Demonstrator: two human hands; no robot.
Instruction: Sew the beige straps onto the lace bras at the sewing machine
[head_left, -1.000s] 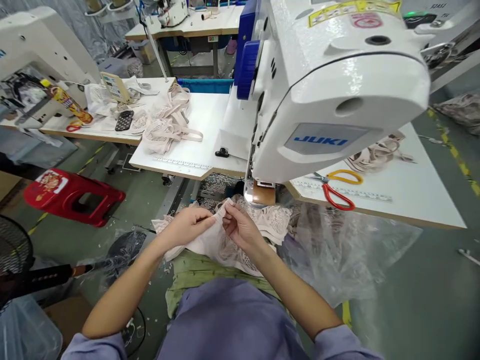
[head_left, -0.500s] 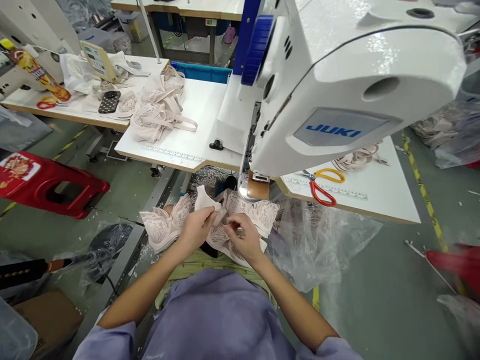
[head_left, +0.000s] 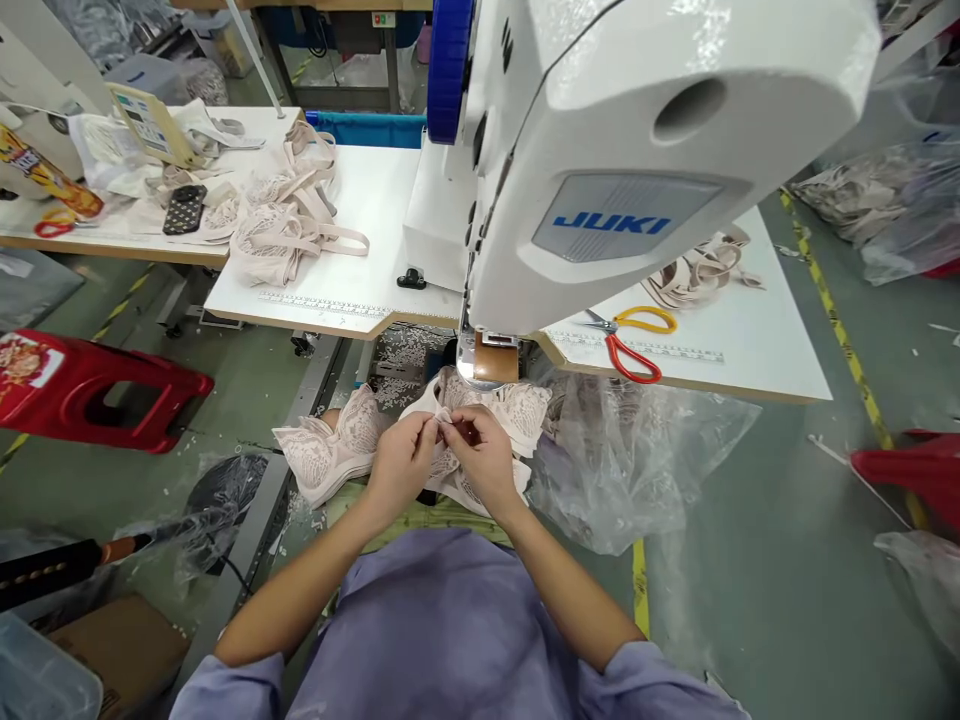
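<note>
Beige lace bras [head_left: 341, 440] lie across my lap, below the head of a white sewing machine [head_left: 600, 180]. My left hand [head_left: 405, 455] pinches a pale fabric edge of a bra between thumb and fingers. Close against it, my right hand [head_left: 480, 450] pinches the same bit of fabric, the fingertips of both hands almost touching. Lace cups spread out on both sides of my hands and partly behind them. The exact part between my fingertips is too small to make out.
Scissors [head_left: 626, 345] with orange and red handles lie on the white table [head_left: 780, 340] to the right, beside a heap of straps [head_left: 701, 270]. More bras [head_left: 281, 225] and a phone [head_left: 184, 209] are at left. A clear plastic bag [head_left: 630, 480] hangs below the table; a red stool [head_left: 97, 390] stands left.
My right hand has come up to my left and now pinches the fabric too. The pale piece that stood up by my left hand is folded lower. The view has shifted slightly.
</note>
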